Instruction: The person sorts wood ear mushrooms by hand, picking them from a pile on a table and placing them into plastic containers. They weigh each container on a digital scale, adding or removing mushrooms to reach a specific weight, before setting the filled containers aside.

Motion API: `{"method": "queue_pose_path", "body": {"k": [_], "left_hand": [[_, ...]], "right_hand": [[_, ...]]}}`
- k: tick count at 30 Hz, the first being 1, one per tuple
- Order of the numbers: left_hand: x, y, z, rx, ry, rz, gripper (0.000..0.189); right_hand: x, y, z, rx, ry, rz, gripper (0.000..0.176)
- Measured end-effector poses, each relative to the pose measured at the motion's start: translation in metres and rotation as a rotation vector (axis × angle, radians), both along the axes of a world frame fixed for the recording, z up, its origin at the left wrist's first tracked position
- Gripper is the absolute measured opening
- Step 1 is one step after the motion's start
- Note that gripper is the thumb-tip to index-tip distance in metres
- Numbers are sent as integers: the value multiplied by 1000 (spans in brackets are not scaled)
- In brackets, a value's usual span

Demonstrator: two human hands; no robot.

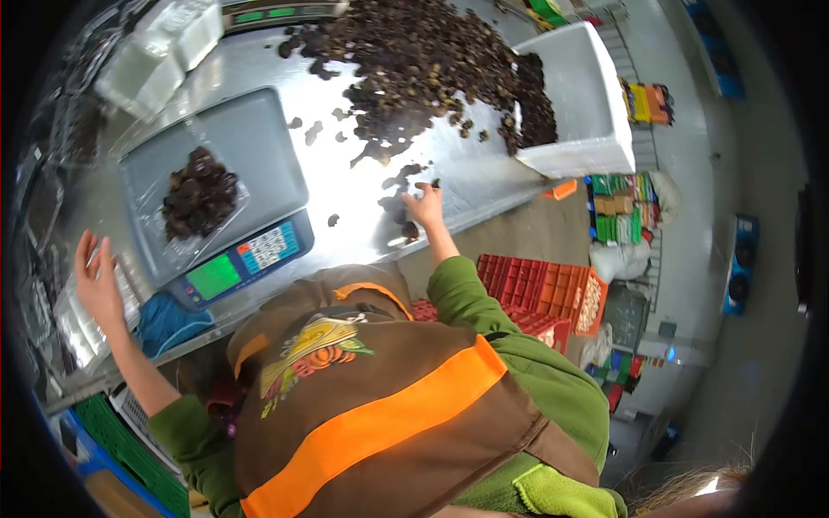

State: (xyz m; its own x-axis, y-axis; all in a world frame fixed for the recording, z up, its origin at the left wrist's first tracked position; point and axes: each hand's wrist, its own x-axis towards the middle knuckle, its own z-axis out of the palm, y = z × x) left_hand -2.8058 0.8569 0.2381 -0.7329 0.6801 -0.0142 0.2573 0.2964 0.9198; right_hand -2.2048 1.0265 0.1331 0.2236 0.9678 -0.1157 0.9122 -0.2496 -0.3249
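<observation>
My left hand (97, 281) is held open, fingers a little apart, at the left of the scale (289, 164) above some clear plastic packaging (82, 324). On the scale's grey tray, a clear plastic tray or wrap (244, 211) bears a heap of dark brown mushroom-like pieces (200, 194). The scale's display glows green. My right hand (425, 207) reaches to the metal table with its fingers spread, close to a few loose dark pieces (397, 183). One small piece shows at its fingertips; I cannot make out whether they touch it.
A large pile of brown pieces (423, 69) spreads across the table's back, running into a tipped white foam box (587, 104). White foam trays (160, 56) stack at back left. A blue cloth-like item (168, 324) lies near the edge. Red crates (535, 289) stand at the right.
</observation>
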Motion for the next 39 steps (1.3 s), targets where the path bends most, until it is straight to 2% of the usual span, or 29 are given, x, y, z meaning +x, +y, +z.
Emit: {"method": "queue_pose_path", "body": {"k": [2,4,7,10,12,14,18,20,21,22,23,25,27,28,29,31,33,34,36,37,38,39], "left_hand": [[-9,-3,-9,0,3,-18,48],[-17,-3,-17,0,-19,-51,46],[-16,-5,-25,19,-74,-94,44],[-6,2,-21,-4,-79,-80,42],[0,1,-14,-33,-72,-72,41],[4,6,-9,-73,-22,-92,40],[1,3,-12,-23,-11,-109,40],[3,4,-16,-38,-8,-86,40],[6,6,-14,-41,-5,-80,40],[9,11,-11,-26,-70,-76,42],[12,19,-10,-6,-135,-70,44],[3,34,-27,20,-107,-68,47],[-4,46,-38,30,-33,-70,54],[-9,51,-41,15,18,-73,59],[-12,54,-40,28,40,-42,59],[-9,60,-37,-35,-36,-62,65],[-9,66,-36,-36,-50,-37,67],[-9,70,-38,-42,-74,-34,68],[-8,81,-44,-71,-44,-32,73],[-7,86,-48,-98,-50,-17,73],[-6,91,-47,-121,-59,-2,74],[-6,93,-46,-129,-143,-24,78]], "right_hand": [[24,-6,-16,2,-22,-74,53],[41,-15,-30,-28,0,-24,51],[23,-38,-13,-51,79,-142,47],[4,-56,-6,-82,129,-138,48],[-12,-63,3,-161,0,-86,51],[-12,-66,2,-162,-8,-62,48],[-9,-70,-7,-191,-35,96,42],[-22,-69,-12,-103,245,151,40],[-41,-67,-10,-26,327,255,40],[-59,-69,-6,-54,467,262,41],[-83,-66,5,-72,457,333,41],[-107,-64,7,-83,457,425,41],[-129,-55,3,-125,295,625,37],[-126,-48,-19,-111,344,671,26],[-131,-43,-17,-69,397,632,22],[-144,-32,5,-22,459,614,18],[-172,-29,57,-207,888,240,15],[-181,-27,66,-208,891,248,15],[-194,-15,77,-13,547,521,15],[-197,-8,81,21,444,579,15],[-203,-2,87,30,446,585,15],[-207,2,94,-2,619,546,15]]}}
